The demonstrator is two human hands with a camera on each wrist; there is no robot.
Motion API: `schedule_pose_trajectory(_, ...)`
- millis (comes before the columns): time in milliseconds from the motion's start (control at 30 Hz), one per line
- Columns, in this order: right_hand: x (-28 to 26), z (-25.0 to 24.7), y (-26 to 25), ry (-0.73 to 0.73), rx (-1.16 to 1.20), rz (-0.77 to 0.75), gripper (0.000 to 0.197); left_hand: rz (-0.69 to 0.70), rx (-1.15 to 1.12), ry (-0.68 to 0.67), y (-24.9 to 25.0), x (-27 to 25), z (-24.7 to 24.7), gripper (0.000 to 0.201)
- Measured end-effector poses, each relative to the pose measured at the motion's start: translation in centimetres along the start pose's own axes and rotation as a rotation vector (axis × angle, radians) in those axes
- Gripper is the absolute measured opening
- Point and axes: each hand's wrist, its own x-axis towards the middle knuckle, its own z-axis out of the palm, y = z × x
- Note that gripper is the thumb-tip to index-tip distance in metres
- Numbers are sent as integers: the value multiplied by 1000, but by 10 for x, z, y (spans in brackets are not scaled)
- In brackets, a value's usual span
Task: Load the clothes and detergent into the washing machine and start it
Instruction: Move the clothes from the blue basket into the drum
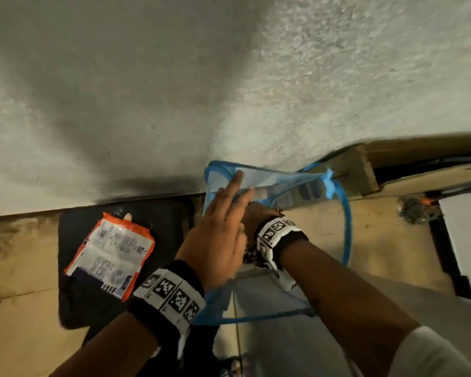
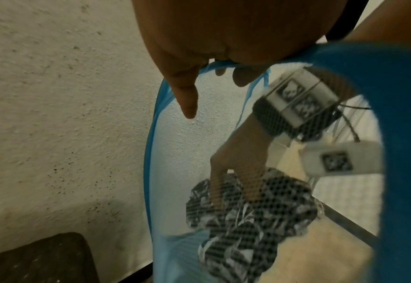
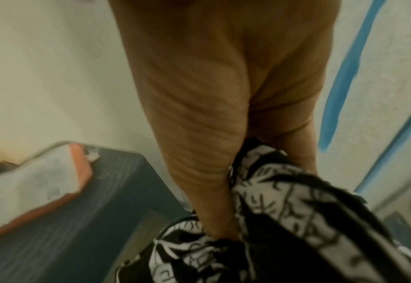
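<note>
A blue mesh laundry basket (image 1: 280, 183) stands against the rough wall (image 1: 147, 91). Inside it, the right hand (image 2: 238, 172) grips a black-and-white patterned garment (image 2: 248, 220). The left hand (image 1: 218, 240) rests flat-fingered on the basket's left rim. A detergent packet (image 1: 112, 251) lies left on a dark mat (image 1: 74, 300).

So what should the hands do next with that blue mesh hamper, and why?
Probably lift the right hand straight up out of the blue mesh hamper. It already grips the black-and-white patterned garment inside, while the left hand rests with straight fingers on the rim, steadying it. The washing machine cannot be made out here.
</note>
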Motion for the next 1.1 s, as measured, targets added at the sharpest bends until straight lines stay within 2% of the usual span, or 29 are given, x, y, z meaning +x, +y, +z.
schedule_pose_trajectory(67,-43,-38,5,40,95,-12,60,14,6,-7,8,5,-6,57)
schedule_pose_trajectory(200,-128,-105,15,74,235,18,33,12,34,-58,24,13,-28,57)
schedule_pose_trajectory(267,-162,-125,19,87,287,42,27,-1,82,-106,27,17,-42,61)
schedule_pose_trajectory(433,-241,-162,30,222,408,40,44,-63,154,-236,33,28,-76,63)
schedule_pose_trajectory(500,-270,-168,32,286,464,40,46,-91,211,-264,37,29,-85,70)
schedule_pose_trajectory(667,-337,-168,40,435,552,133,57,-44,295,-304,77,32,-108,91)
schedule_pose_trajectory(767,-371,-158,48,536,621,206,59,28,264,-288,105,30,-110,84)
schedule_pose_trajectory(900,-411,-142,57,709,679,308,60,94,248,-282,138,23,-106,60)
schedule_pose_trajectory(1000,-449,-124,67,820,732,389,65,172,259,-312,159,26,-99,64)
schedule_pose_trajectory(1100,-498,-102,76,916,848,481,68,312,268,-347,194,34,-89,71)
